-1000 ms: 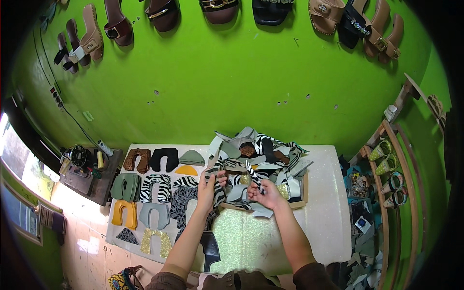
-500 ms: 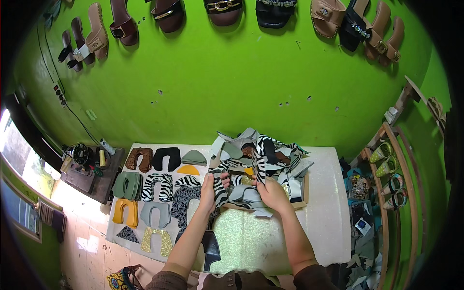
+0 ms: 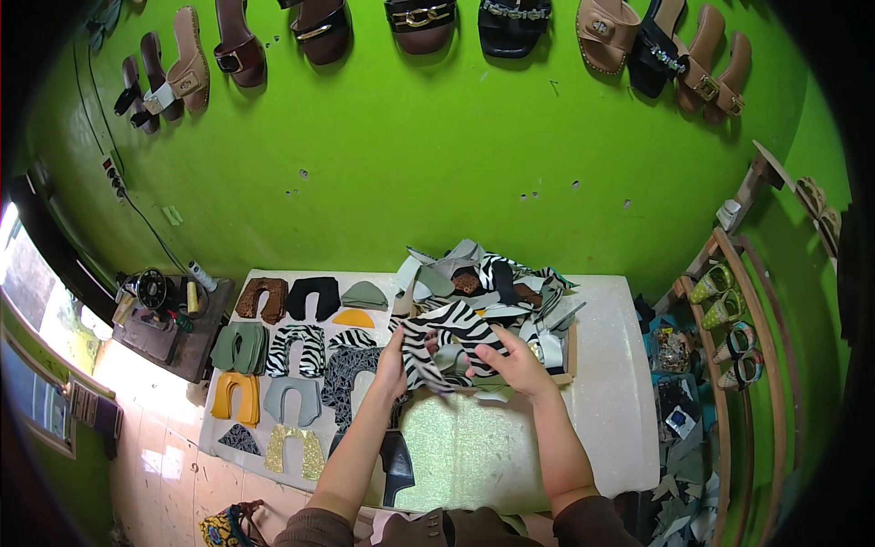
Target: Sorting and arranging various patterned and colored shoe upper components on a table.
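Note:
A zebra-print cut piece (image 3: 448, 317), curved like an arch, is stretched between my two hands over the front of a heap of scraps (image 3: 437, 279). My left hand (image 3: 392, 366) is closed on its left side, where a striped flap hangs down, slightly blurred. On the other side my right hand (image 3: 512, 363) grips it, thumb on top. Whether it is one piece or several layers I cannot tell. The scraps lie in a shallow cardboard box (image 3: 571, 354), its front partly hidden by my hands. To the left rests a stack of zebra-print U-shaped pieces (image 3: 283, 351).
Sorted cut pieces lie on the table's left: brown (image 3: 249, 301), black (image 3: 313, 297), green (image 3: 239, 346), mustard (image 3: 221, 398), grey (image 3: 292, 401) and gold glitter (image 3: 293, 453). A sewing machine (image 3: 153, 290) stands at far left. A wooden rack (image 3: 766, 401) with shoes is at right.
The zebra-print material, held upright in both hands before, is now spread out as an arch between them. My right hand has turned inward. The view has shifted slightly.

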A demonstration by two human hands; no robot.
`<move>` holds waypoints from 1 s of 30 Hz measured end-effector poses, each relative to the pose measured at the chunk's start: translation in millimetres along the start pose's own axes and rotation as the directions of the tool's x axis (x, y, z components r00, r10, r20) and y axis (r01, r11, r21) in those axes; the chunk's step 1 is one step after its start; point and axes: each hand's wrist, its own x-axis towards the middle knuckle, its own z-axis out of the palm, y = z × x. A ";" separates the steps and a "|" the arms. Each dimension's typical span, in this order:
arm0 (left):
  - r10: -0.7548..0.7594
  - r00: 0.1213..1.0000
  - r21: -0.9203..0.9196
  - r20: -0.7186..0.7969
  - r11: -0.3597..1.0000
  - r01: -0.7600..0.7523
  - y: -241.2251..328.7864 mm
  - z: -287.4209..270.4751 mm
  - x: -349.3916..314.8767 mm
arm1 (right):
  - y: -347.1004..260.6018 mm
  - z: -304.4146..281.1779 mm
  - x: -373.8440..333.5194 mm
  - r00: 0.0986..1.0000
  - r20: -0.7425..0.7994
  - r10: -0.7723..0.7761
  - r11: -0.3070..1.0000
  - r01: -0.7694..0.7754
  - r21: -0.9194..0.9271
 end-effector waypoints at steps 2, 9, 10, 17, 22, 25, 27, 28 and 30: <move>0.013 0.998 -0.057 0.058 0.998 -0.010 -1.0 9.6 -6.1 | 13.2 -9.5 4.1 0.999 -0.050 0.007 0.999 -0.009 -0.033; -0.032 0.983 -0.149 0.180 0.987 0.059 6.7 24.4 -26.1 | 66.8 -31.3 8.9 0.971 -0.237 0.028 0.990 -0.060 -0.126; -0.020 0.980 -0.138 0.200 0.989 0.048 8.1 24.1 -29.1 | 68.8 -30.2 9.1 0.969 -0.243 0.054 0.990 -0.083 -0.112; 0.033 0.979 0.245 0.202 0.966 -0.084 18.4 34.6 -45.3 | 70.0 -30.7 8.4 0.956 -0.286 -0.063 0.840 -0.105 -0.533; -0.013 0.948 0.462 0.319 0.875 -0.143 35.0 48.7 -62.3 | 59.9 -31.2 5.1 0.949 -0.179 -0.261 0.881 0.158 -0.446; -0.008 0.941 0.456 0.338 0.876 -0.156 37.4 47.4 -66.3 | 28.6 -20.6 -2.9 0.992 -0.106 0.074 0.970 -0.096 -0.224; 0.050 0.951 0.449 0.306 0.873 -0.191 34.0 44.2 -63.4 | 50.4 -25.6 -1.9 0.995 -0.092 -0.032 0.997 0.025 -0.070; 0.047 0.965 0.420 0.260 0.894 -0.157 33.4 45.0 -65.1 | 52.4 -23.3 -2.0 0.996 -0.082 -0.022 0.999 0.020 -0.036; 0.041 0.965 0.388 0.260 0.910 -0.143 29.3 34.3 -61.0 | 55.5 -15.4 -2.4 0.998 -0.053 0.016 0.998 -0.013 0.066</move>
